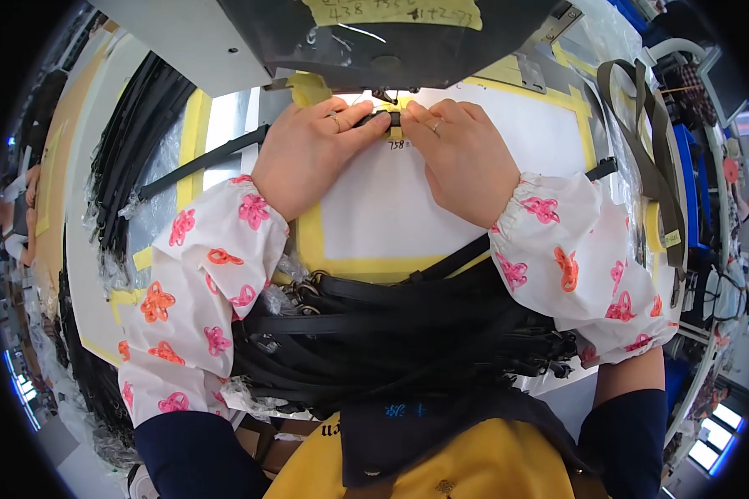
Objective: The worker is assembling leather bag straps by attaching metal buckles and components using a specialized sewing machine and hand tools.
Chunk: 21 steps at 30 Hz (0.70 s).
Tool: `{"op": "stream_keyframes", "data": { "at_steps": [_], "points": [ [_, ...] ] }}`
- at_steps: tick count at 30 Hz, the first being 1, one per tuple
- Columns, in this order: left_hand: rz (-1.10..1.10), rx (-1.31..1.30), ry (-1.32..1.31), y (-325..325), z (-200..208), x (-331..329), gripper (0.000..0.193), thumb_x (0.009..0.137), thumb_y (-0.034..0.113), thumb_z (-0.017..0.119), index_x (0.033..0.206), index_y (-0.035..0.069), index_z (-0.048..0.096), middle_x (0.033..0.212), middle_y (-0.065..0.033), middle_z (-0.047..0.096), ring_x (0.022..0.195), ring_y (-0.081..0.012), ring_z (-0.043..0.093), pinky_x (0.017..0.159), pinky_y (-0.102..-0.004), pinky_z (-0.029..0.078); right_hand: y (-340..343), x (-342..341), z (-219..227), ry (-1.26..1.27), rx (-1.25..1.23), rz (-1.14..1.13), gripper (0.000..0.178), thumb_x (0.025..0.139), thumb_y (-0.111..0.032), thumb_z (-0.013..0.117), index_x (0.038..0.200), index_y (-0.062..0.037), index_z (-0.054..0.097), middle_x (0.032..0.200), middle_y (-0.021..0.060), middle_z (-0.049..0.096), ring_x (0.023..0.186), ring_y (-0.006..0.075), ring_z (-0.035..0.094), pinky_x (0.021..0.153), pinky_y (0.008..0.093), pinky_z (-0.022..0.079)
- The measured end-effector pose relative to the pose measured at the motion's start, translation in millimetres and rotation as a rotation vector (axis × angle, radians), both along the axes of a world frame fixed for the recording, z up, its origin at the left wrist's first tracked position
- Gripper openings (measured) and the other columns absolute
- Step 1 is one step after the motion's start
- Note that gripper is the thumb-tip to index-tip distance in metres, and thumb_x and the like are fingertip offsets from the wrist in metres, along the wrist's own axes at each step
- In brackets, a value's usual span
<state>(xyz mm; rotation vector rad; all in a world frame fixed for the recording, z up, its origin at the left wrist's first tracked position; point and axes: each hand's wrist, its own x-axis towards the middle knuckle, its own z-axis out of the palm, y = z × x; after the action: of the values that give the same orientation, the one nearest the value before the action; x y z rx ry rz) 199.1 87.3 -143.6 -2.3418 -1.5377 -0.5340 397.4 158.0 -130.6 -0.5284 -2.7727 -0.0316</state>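
Observation:
A black strap [204, 160] runs from the left, under my left hand [304, 158], to a small dark piece between my fingertips. Thumb and fingers of my left hand are closed on it from the left side. My right hand [468, 162] pinches it from the right, close to a yellow taped mark on a white sheet [374, 208]. Both hands sit right below the head of a grey machine [391, 50], where a small metal foot [384, 95] comes down just beyond the fingertips. My palms hide much of the strap.
A thick pile of black straps [391, 333] with metal hooks lies between me and the sheet. More black straps [129, 158] hang together at the left. An olive webbing strap [653, 150] loops at the right, near a yellow tape roll [653, 229].

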Motion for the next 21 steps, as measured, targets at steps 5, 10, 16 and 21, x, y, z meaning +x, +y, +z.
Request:
{"op": "stream_keyframes", "data": {
  "at_steps": [5, 10, 16, 21],
  "points": [
    [-0.037, -0.03, -0.14, -1, -10, -4, 0.039, 0.069, 0.002, 0.055, 0.106, 0.013, 0.061, 0.108, -0.0014, 0.063, 0.094, -0.0193, 0.06, 0.063, -0.0315, 0.044, -5, 0, 1, -0.017, -0.059, -0.034, 0.045, 0.061, 0.002, 0.057, 0.106, 0.0024, 0.054, 0.109, 0.0117, 0.059, 0.098, 0.0246, 0.053, 0.089, 0.0365, 0.039],
    [0.02, -0.066, -0.113, -7, -5, 0, 0.037, 0.07, 0.004, 0.056, 0.105, 0.013, 0.062, 0.11, -0.0004, 0.062, 0.098, -0.0186, 0.06, 0.06, -0.0328, 0.041, -5, 1, 2, 0.016, -0.057, -0.018, 0.045, 0.06, 0.004, 0.055, 0.104, 0.0024, 0.055, 0.108, 0.0112, 0.059, 0.098, 0.0251, 0.053, 0.09, 0.0369, 0.038],
    [0.005, -0.08, -0.11, -5, -4, -4, 0.036, 0.07, 0.004, 0.056, 0.104, 0.013, 0.062, 0.11, -0.0003, 0.062, 0.099, -0.0177, 0.059, 0.06, -0.0319, 0.041, -2, -1, 5, -0.003, -0.112, -0.024, 0.045, 0.059, 0.005, 0.054, 0.104, 0.0026, 0.055, 0.108, 0.0118, 0.059, 0.1, 0.0254, 0.053, 0.091, 0.0372, 0.038],
    [0.005, -0.105, -0.185, 0, 1, -1, 0.036, 0.069, 0.001, 0.055, 0.103, 0.01, 0.062, 0.108, -0.0013, 0.063, 0.091, -0.0195, 0.061, 0.069, -0.0316, 0.045, 2, 0, 2, 0.06, -0.089, -0.033, 0.046, 0.061, 0.005, 0.053, 0.107, 0.0013, 0.054, 0.109, 0.0113, 0.059, 0.104, 0.0259, 0.052, 0.092, 0.0377, 0.037]
  ]
}}
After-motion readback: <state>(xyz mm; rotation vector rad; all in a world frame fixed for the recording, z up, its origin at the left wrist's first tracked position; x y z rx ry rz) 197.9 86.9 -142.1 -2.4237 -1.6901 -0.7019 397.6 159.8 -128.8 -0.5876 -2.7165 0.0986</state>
